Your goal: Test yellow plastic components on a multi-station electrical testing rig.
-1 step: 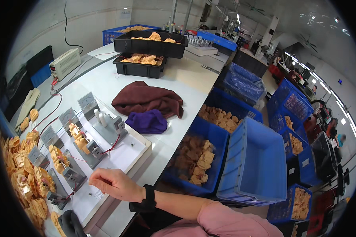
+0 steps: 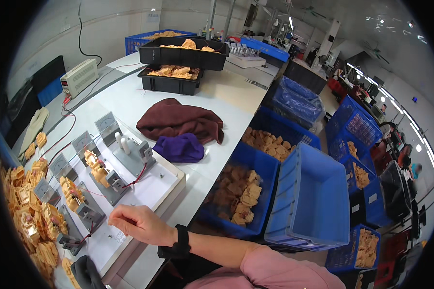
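Note:
My right hand [image 2: 142, 225] is curled closed over the near edge of a white fixture board [image 2: 168, 185], a black band round its wrist. Whatever its fingers hold, if anything, is hidden. Left of it stand several grey test stands with dial meters [image 2: 106, 126] behind them. Yellow plastic parts sit on some of these stands, among them one part [image 2: 97, 168] near the middle and another part [image 2: 72, 193] further left. The stand [image 2: 130, 154] at the far end carries two white pegs and no yellow part. My left hand does not show.
Loose yellow parts [image 2: 31, 212] are heaped at the left. A dark rounded object [image 2: 87, 272] is at the lower edge. Beyond the board lie a brown cloth [image 2: 178, 120] and a purple cloth [image 2: 181, 148]. Black trays [image 2: 171, 85] stand behind. Blue crates [image 2: 308, 202] are at the right.

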`<move>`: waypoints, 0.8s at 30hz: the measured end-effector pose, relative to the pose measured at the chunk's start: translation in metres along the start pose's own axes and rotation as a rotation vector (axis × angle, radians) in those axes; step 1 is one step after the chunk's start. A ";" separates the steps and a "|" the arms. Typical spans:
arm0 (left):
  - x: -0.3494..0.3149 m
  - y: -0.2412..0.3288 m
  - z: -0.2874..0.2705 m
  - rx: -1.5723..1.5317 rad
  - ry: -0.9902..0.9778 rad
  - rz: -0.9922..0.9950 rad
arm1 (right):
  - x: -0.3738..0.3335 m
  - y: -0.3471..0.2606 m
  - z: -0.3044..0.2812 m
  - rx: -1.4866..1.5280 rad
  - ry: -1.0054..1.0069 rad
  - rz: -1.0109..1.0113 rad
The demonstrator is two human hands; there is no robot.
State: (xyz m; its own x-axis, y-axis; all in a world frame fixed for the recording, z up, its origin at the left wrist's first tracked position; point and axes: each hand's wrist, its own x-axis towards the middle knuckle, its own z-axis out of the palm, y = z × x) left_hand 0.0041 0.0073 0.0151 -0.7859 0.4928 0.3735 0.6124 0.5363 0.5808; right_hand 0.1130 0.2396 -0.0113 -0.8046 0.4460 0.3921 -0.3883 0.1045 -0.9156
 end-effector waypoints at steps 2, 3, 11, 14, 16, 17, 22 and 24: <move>0.000 -0.001 0.001 -0.003 0.002 -0.014 | 0.001 -0.001 0.001 -0.012 0.008 -0.012; 0.000 -0.002 0.002 -0.009 0.004 -0.026 | 0.001 -0.002 0.001 -0.027 0.018 -0.025; 0.000 0.000 0.003 -0.028 0.015 -0.021 | 0.006 -0.009 0.005 -0.306 -0.040 -0.075; -0.001 0.000 0.002 -0.016 0.015 -0.028 | 0.008 -0.002 0.008 -0.439 -0.087 -0.108; -0.001 -0.001 0.002 -0.013 0.014 -0.038 | 0.010 0.005 0.009 -0.612 -0.150 -0.177; 0.000 -0.001 0.003 -0.029 0.015 -0.038 | 0.010 0.008 0.011 -0.597 -0.138 -0.214; 0.000 -0.004 0.002 -0.016 0.010 -0.026 | 0.008 0.014 0.017 -0.622 -0.034 -0.262; 0.000 -0.004 0.002 0.023 0.021 0.062 | 0.008 0.013 0.017 -0.626 -0.041 -0.260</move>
State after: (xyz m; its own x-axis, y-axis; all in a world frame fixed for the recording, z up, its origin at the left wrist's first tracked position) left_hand 0.0012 0.0062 0.0116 -0.7480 0.5109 0.4236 0.6613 0.5208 0.5398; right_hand 0.0939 0.2290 -0.0182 -0.7415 0.3038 0.5982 -0.2482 0.7041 -0.6653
